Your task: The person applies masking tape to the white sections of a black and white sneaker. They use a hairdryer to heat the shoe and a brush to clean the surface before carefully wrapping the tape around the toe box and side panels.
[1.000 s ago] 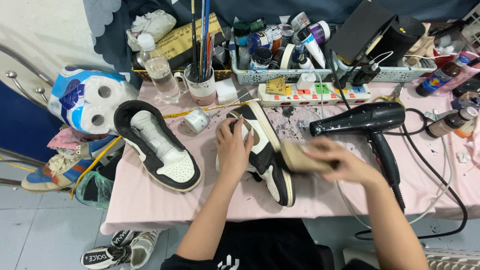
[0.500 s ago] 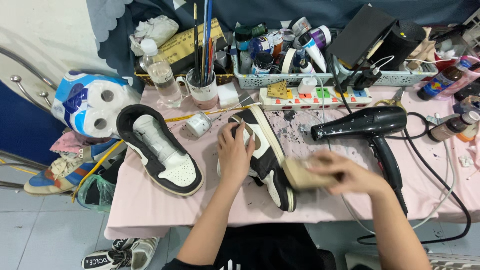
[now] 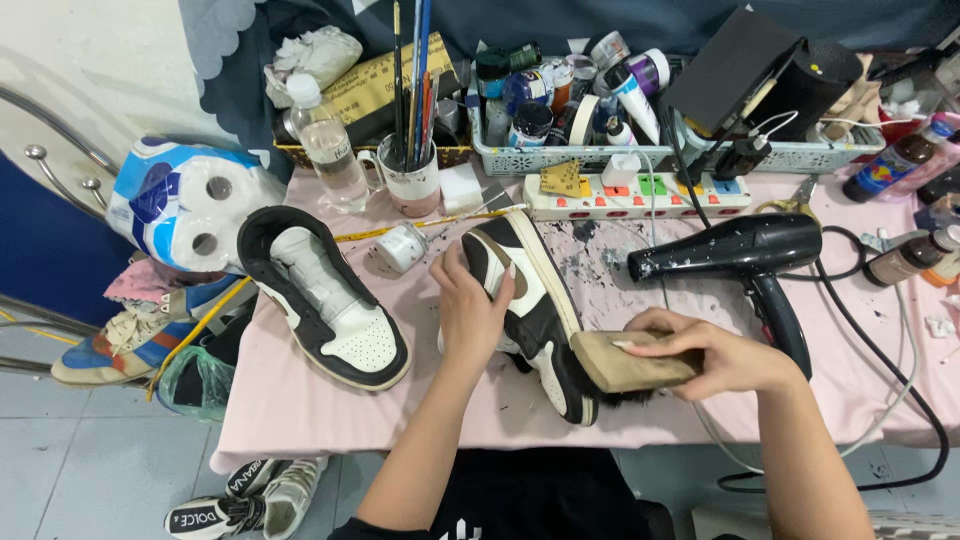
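My left hand point(image 3: 470, 315) presses down on a black, white and brown sneaker point(image 3: 530, 300) that lies on its side on the pink-covered table point(image 3: 300, 410). My right hand point(image 3: 725, 350) grips a tan wooden-backed brush point(image 3: 625, 362), its bristles against the sneaker's toe end near the table's front edge. A matching sneaker point(image 3: 325, 295) lies sole down to the left, untouched.
A black hair dryer point(image 3: 745, 255) with its cable lies right of my right hand. Behind are a power strip point(image 3: 640, 195), a mug of brushes point(image 3: 412, 180), a water bottle point(image 3: 325, 150), a small paint jar point(image 3: 402, 247), baskets of paints, and toilet rolls point(image 3: 185, 205) at the left.
My right hand has carried the brush down along the sneaker toward its toe and the table's front edge. My left hand stays pressed on the sneaker.
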